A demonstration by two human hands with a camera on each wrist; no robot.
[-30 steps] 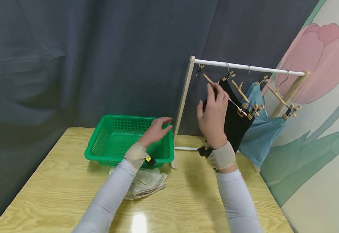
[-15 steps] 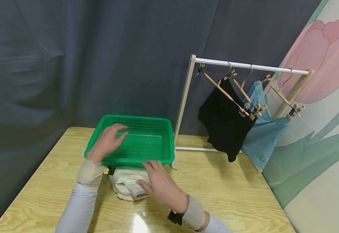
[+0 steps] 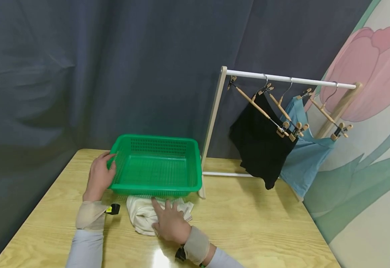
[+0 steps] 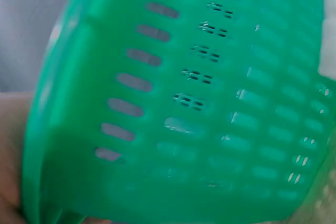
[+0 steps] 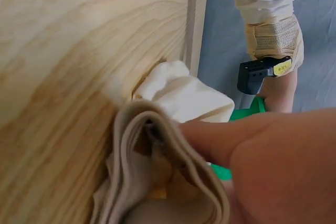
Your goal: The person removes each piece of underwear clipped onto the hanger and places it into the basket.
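Note:
A green plastic basket [image 3: 158, 163] with slotted walls sits on the table. My left hand [image 3: 98, 175] is at its left rim, thumb apart from the fingers. The left wrist view shows the blurred slotted wall [image 4: 178, 93] up close, with only a sliver of that hand at the edge. My right hand [image 3: 172, 225] rests over a folded off-white cloth [image 3: 139, 214] in front of the basket, fingers spread. In the right wrist view, the thick folded edge of the cloth [image 5: 131, 166] stands beside that hand, whose fingertips are partly hidden.
A rack [image 3: 281, 76] stands at the right with three clip hangers. Black cloth shorts [image 3: 261, 145] and a light blue garment [image 3: 306, 160] hang from it. A dark curtain [image 3: 161, 67] backs the table [image 3: 248, 230], and a painted wall [image 3: 375, 178] is at the right.
My right hand has come from the hanger down to the cloth. My left hand has swept left across the basket to its left rim. The black shorts remain hanging on the rack.

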